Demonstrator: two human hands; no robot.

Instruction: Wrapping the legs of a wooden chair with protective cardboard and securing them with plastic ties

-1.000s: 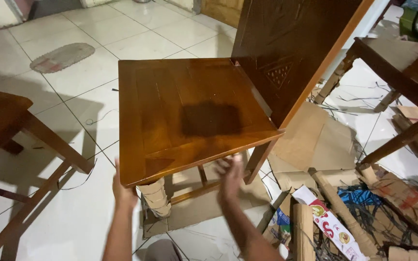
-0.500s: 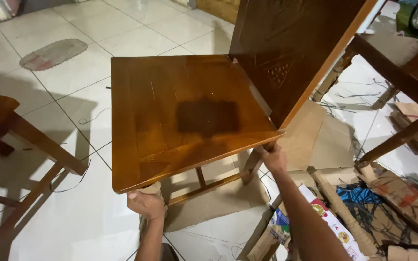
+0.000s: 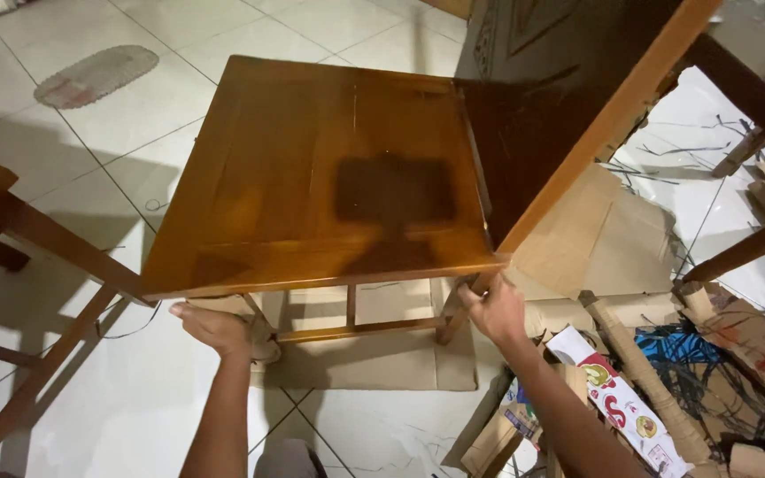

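Observation:
A varnished brown wooden chair [image 3: 312, 177] stands in front of me, its carved backrest [image 3: 568, 97] at the right. My left hand [image 3: 219, 329] grips the chair's front left leg just under the seat, where cardboard wrapping [image 3: 263, 341] covers the leg. My right hand [image 3: 493, 310] holds the leg below the seat's near right corner. The seat's surface shows a dark rectangular reflection.
Another wooden chair [image 3: 19, 239] stands at the left, and more wooden furniture legs [image 3: 754, 239] at the right. Flat cardboard [image 3: 374, 358] lies under the chair. Torn cardboard, a printed carton [image 3: 617, 407] and black straps [image 3: 692, 372] litter the tiled floor at the right. A small oval mat [image 3: 96, 75] lies far left.
Both hands went from hovering near the seat's front edge to gripping the legs. The chair has turned and shifted, its seat now nearer and more square to me.

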